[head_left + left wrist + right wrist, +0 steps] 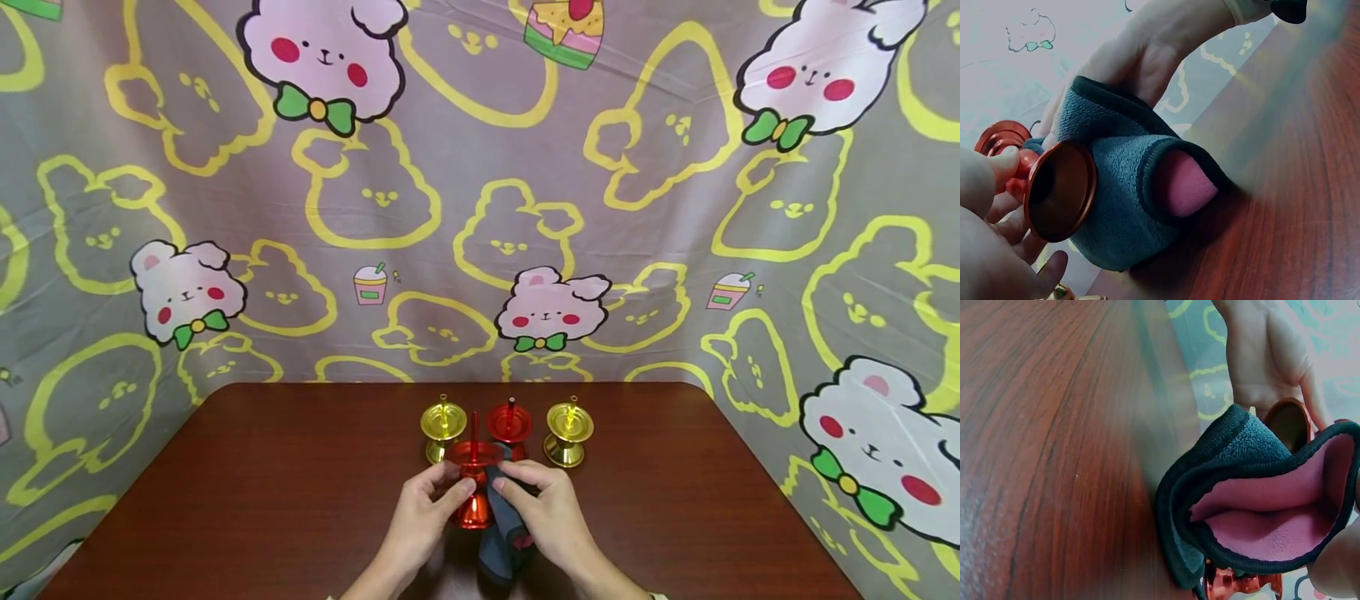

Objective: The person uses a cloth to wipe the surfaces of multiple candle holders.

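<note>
My left hand (425, 510) grips a shiny red candle holder (474, 510) by its stem, fingers and thumb curled round it. In the head view it stands upright, with a wide dish and a thin spike on top; its hollow base (1060, 190) shows in the left wrist view. A dark blue-grey cloth (498, 533) with black edging hangs folded from my right hand (551, 508), pinched between thumb and fingers against the holder's right side. The cloth's pink inner face (1272, 519) faces the right wrist camera.
Behind my hands stand a gold candle holder (443, 423) at left, a second red one (510, 423) in the middle, partly hidden, and another gold one (569, 423) at right. The brown wooden table (300, 483) meets a patterned cloth backdrop (420, 275) at its edges.
</note>
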### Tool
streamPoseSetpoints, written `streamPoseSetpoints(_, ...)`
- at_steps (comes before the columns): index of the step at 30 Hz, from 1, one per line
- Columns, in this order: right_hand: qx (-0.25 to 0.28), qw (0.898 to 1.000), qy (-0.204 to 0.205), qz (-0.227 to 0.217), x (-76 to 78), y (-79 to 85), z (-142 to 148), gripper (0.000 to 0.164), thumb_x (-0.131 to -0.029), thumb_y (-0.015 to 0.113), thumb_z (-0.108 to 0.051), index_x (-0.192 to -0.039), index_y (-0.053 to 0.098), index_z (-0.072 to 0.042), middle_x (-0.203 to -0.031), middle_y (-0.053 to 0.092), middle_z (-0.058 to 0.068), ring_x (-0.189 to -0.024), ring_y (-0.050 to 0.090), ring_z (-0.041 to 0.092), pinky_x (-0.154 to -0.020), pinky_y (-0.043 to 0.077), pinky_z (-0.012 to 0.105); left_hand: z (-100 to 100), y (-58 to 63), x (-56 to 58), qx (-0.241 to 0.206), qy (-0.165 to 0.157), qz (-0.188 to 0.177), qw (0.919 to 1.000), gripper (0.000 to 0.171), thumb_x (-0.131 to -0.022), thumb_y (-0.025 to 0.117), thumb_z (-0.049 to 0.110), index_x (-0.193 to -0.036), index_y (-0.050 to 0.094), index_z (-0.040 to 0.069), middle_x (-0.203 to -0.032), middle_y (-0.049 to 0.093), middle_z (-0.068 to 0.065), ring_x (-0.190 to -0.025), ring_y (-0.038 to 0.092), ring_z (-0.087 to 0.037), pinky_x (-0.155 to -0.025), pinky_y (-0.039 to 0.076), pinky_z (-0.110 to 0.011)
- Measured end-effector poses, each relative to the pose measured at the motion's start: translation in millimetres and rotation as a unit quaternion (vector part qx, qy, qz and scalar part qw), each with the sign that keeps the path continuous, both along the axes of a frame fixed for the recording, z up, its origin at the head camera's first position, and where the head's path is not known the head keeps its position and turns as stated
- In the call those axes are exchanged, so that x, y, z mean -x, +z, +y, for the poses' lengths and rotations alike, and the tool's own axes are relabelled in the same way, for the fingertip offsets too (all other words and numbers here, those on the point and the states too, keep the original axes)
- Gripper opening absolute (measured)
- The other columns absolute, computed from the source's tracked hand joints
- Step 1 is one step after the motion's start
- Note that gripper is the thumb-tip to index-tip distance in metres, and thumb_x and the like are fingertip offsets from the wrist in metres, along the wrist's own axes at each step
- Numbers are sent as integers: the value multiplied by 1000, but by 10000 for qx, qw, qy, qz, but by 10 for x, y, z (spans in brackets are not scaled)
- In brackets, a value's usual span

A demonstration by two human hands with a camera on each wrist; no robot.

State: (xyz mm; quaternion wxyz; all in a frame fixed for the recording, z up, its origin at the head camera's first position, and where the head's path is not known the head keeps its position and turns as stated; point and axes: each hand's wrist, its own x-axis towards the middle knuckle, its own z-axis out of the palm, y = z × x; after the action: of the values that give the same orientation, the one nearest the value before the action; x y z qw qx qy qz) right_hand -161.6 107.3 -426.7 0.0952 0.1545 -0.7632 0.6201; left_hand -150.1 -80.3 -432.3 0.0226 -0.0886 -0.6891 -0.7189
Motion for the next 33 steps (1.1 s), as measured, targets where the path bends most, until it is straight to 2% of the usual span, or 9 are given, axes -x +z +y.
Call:
streamPoseSetpoints(4, 66, 10000, -46, -7, -4, -2, -8, 21, -84, 80, -7, -105, 79, -4, -100, 74, 3, -94, 67, 14, -83, 52, 25, 27, -28, -2, 80, 251, 196, 9995, 31, -97, 67, 13, -121, 66, -7, -111, 61, -12, -93, 61, -14, -78, 52, -24)
streamPoseSetpoints(7, 134, 9999, -67, -26, -13, 4, -11, 21, -83, 81, -8, -104, 79, -6, -99, 74, 2, -94, 66, 14, -83, 52, 24, 53, -26, -6, -101, 493, 136, 9986, 36, -96, 69, 11, -125, 60, -8, -109, 61, -13, -93, 60, -13, -79, 51, -24)
streamPoseSetpoints(11, 250, 9997, -55, 49, -21, 8, -13, 22, -83, 82, -7, -104, 79, -7, -99, 74, 1, -93, 66, 14, -81, 53, 25, 76, 1, 0, -398, 839, -73, 9956, 33, -94, 71, 8, -119, 59, -9, -105, 67, -15, -91, 64, -12, -79, 52, -24)
streamPoseSetpoints(14, 299, 9995, -47, 90, -19, 4, -13, 21, -83, 82, -6, -104, 79, -7, -98, 74, 1, -91, 66, 14, -80, 53, 25, 79, 19, 6, -318, 1049, -169, 9938, 28, -91, 74, 10, -112, 66, -8, -103, 71, -15, -89, 66, -13, -75, 53, -24)
streamPoseSetpoints(20, 232, 9996, -54, 160, -7, -3, -21, 22, -82, 82, -5, -103, 80, -9, -96, 74, -1, -91, 67, 15, -78, 54, 25, 69, 31, 26, -107, 1116, -310, 9932, 35, -86, 82, 17, -110, 70, -5, -99, 72, -11, -88, 66, -15, -72, 55, -25)
streamPoseSetpoints(24, 231, 9996, -29, 187, -10, -3, -30, 21, -82, 82, -6, -103, 80, -10, -97, 74, -1, -91, 67, 15, -77, 54, 25, 55, 31, 42, -66, 1106, -367, 9932, 34, -85, 82, 16, -109, 70, -6, -94, 71, -9, -84, 64, -14, -71, 53, -25)
streamPoseSetpoints(33, 297, 9992, -212, 141, -22, 17, -34, 20, -83, 81, -4, -103, 80, -9, -99, 75, 1, -94, 67, 15, -82, 53, 25, 19, 21, 42, -484, 457, -436, 9968, 36, -94, 72, 14, -117, 65, -12, -100, 72, -11, -88, 64, -13, -77, 53, -25)
